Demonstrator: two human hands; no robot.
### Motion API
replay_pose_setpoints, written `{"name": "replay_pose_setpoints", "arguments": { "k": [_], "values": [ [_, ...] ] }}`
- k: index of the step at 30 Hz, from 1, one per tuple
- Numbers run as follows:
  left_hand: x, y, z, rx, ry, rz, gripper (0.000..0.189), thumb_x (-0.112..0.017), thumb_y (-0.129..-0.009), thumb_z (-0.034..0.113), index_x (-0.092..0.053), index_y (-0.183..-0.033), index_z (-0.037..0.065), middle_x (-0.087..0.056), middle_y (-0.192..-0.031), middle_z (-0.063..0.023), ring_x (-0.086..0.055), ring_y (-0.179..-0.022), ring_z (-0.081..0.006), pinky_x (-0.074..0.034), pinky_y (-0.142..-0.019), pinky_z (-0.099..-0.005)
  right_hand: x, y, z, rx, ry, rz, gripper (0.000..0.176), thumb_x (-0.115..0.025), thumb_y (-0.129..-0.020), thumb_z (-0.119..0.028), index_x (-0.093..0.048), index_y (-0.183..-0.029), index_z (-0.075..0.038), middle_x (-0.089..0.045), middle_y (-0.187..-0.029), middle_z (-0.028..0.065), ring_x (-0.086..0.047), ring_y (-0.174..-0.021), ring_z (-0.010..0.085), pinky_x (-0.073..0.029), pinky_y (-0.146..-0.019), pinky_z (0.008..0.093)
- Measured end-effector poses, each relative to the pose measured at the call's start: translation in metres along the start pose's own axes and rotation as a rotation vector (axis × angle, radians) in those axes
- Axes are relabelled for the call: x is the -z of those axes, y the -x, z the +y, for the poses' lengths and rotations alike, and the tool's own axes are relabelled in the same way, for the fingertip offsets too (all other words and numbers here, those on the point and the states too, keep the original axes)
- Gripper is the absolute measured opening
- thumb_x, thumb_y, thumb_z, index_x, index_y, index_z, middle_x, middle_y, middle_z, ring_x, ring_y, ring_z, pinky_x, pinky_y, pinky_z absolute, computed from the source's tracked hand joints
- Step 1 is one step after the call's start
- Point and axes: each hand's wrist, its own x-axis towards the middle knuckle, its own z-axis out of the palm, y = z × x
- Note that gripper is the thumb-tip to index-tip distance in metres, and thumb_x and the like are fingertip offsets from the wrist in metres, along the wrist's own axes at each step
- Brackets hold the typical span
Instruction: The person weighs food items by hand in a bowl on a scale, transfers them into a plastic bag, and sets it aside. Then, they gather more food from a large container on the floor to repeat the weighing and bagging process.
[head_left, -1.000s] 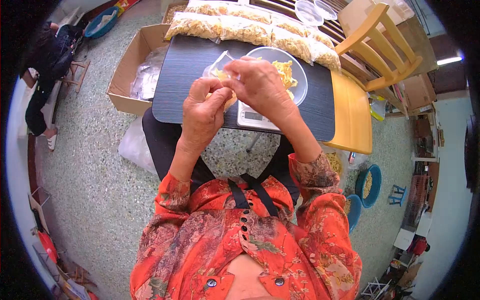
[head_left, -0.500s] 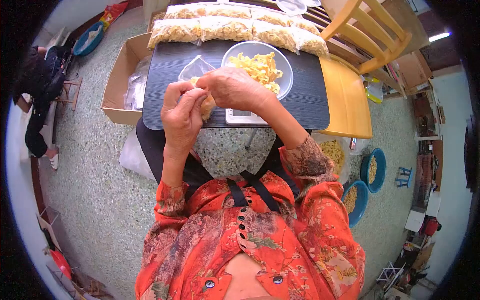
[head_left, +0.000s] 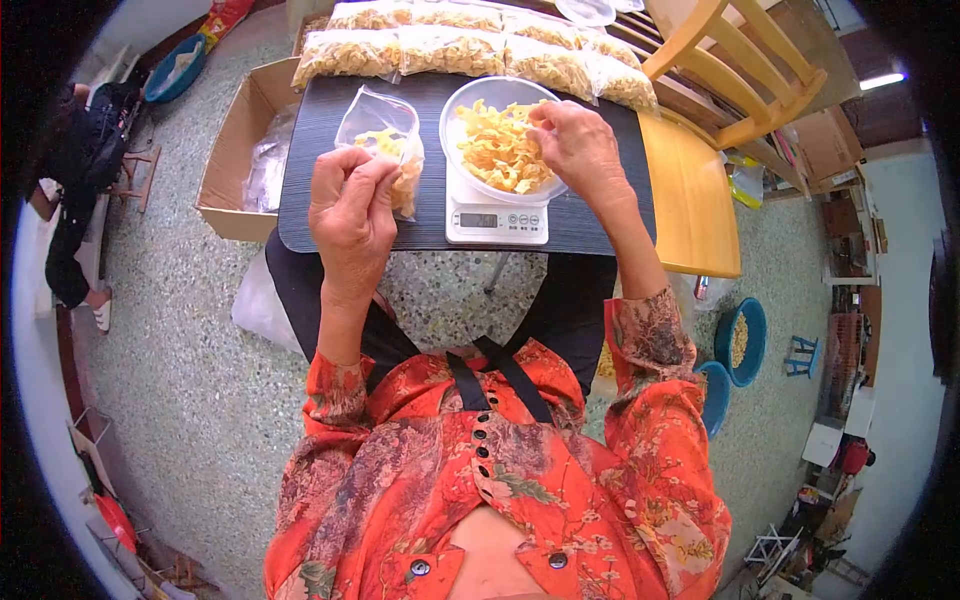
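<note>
A clear plastic bag [head_left: 405, 178] with some yellow dried pieces inside stands on the dark table [head_left: 320, 130]. My left hand [head_left: 352, 205] pinches the near edge of this bag, fingers closed. Right of it, a translucent bowl [head_left: 451, 137] filled with yellow strips [head_left: 505, 145] rests on a white digital scale [head_left: 497, 222] with a lit display. My right hand [head_left: 580, 150] is at the bowl's right side, its thumb and fingertips closed together against the strips. Whether a strip is between those fingertips is too small to tell.
Filled clear bags [head_left: 450, 52] line the table's far edge. An open cardboard box [head_left: 228, 180] is at the left, a wooden chair [head_left: 735, 70] at the right. Blue tubs [head_left: 742, 345] are on the floor. At far left sits another person [head_left: 85, 190].
My right hand has moved right, from the bag to the bowl's right side. My left hand stays at the bag, which is now more visible, as is the scale's display.
</note>
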Motion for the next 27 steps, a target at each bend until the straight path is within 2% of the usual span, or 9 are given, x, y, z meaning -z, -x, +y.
{"name": "replay_pose_setpoints", "arguments": {
  "k": [1, 3, 7, 13, 15, 16, 18, 25, 27],
  "values": [
    [0.000, 0.000, 0.000, 0.000, -0.002, -0.001, 0.015, -0.077, -0.081, -0.003, -0.072, -0.095, 0.000, -0.061, -0.094, -0.0079, -0.062, -0.088, -0.0214, -0.052, -0.078, -0.0313, 0.002, -0.001, -0.002, 0.001, -0.002, 0.000, 0.031, -0.073, -0.085, -0.031, -0.072, -0.104, -0.007, -0.072, -0.097, 0.0150, -0.069, -0.094, 0.0325, -0.055, -0.084, 0.0434],
    [0.001, 0.002, 0.000, 0.016, 0.007, -0.014, 0.015, -0.077, -0.081, -0.003, -0.072, -0.095, 0.000, -0.061, -0.094, -0.0081, -0.062, -0.088, -0.0216, -0.052, -0.078, -0.0315, 0.005, -0.004, -0.006, -0.137, -0.086, -0.158, 0.036, -0.074, -0.083, -0.036, -0.072, -0.106, -0.008, -0.071, -0.102, 0.0158, -0.069, -0.098, 0.0313, -0.055, -0.086, 0.0435],
    [-0.002, 0.004, -0.001, 0.000, 0.011, -0.030, 0.016, -0.076, -0.081, -0.004, -0.072, -0.096, 0.000, -0.060, -0.093, -0.0087, -0.062, -0.088, -0.0221, -0.052, -0.078, -0.0316, -0.006, -0.002, -0.014, -0.068, 0.004, -0.081, 0.039, -0.074, -0.083, -0.039, -0.072, -0.107, -0.009, -0.072, -0.097, 0.0144, -0.070, -0.096, 0.0310, -0.055, -0.085, 0.0431],
    [-0.002, 0.001, 0.003, -0.011, 0.003, -0.031, 0.016, -0.076, -0.081, -0.004, -0.072, -0.095, 0.000, -0.060, -0.094, -0.0092, -0.062, -0.088, -0.0224, -0.052, -0.078, -0.0319, -0.019, -0.004, -0.009, -0.028, 0.044, -0.055, 0.026, -0.074, -0.083, -0.030, -0.072, -0.098, -0.009, -0.073, -0.096, 0.0113, -0.071, -0.089, 0.0316, -0.057, -0.080, 0.0437],
    [-0.002, 0.001, 0.002, -0.013, -0.001, -0.037, 0.016, -0.076, -0.081, -0.004, -0.072, -0.095, 0.000, -0.060, -0.094, -0.0091, -0.062, -0.087, -0.0222, -0.052, -0.078, -0.0319, -0.020, -0.002, -0.007, 0.040, 0.009, 0.055, 0.016, -0.074, -0.084, -0.023, -0.073, -0.092, -0.008, -0.072, -0.088, 0.0115, -0.071, -0.078, 0.0285, -0.057, -0.072, 0.0394],
    [-0.003, 0.001, 0.003, -0.014, 0.001, -0.037, 0.016, -0.076, -0.081, -0.004, -0.072, -0.095, 0.000, -0.060, -0.094, -0.0091, -0.062, -0.087, -0.0222, -0.052, -0.078, -0.0319, -0.019, -0.001, -0.006, 0.039, 0.010, 0.056, 0.016, -0.074, -0.084, -0.023, -0.073, -0.092, -0.008, -0.072, -0.088, 0.0115, -0.071, -0.078, 0.0285, -0.057, -0.072, 0.0394],
    [-0.003, 0.001, 0.004, 0.002, 0.012, -0.036, 0.016, -0.076, -0.081, -0.004, -0.072, -0.096, 0.000, -0.060, -0.094, -0.0089, -0.062, -0.087, -0.0220, -0.052, -0.077, -0.0313, -0.015, 0.001, -0.006, 0.143, -0.062, 0.222, 0.009, -0.074, -0.084, -0.013, -0.073, -0.091, -0.008, -0.071, -0.086, 0.0113, -0.070, -0.076, 0.0274, -0.057, -0.068, 0.0360],
    [-0.007, 0.001, 0.002, -0.043, 0.003, -0.022, 0.018, -0.078, -0.079, -0.002, -0.072, -0.095, 0.002, -0.060, -0.096, -0.0092, -0.063, -0.085, -0.0229, -0.053, -0.073, -0.0332, 0.001, 0.013, -0.011, 0.373, -0.013, 0.406, 0.009, -0.071, -0.083, -0.008, -0.068, -0.093, -0.009, -0.066, -0.087, 0.0071, -0.069, -0.078, 0.0271, -0.057, -0.064, 0.0363],
    [-0.008, 0.001, 0.002, -0.039, 0.011, -0.028, 0.017, -0.078, -0.079, -0.002, -0.072, -0.095, 0.002, -0.060, -0.095, -0.0094, -0.063, -0.086, -0.0233, -0.053, -0.074, -0.0332, 0.003, 0.017, -0.014, 0.423, 0.016, 0.475, 0.013, -0.078, -0.080, -0.005, -0.071, -0.092, -0.007, -0.067, -0.085, 0.0092, -0.069, -0.074, 0.0261, -0.057, -0.065, 0.0343]
  ]
}}
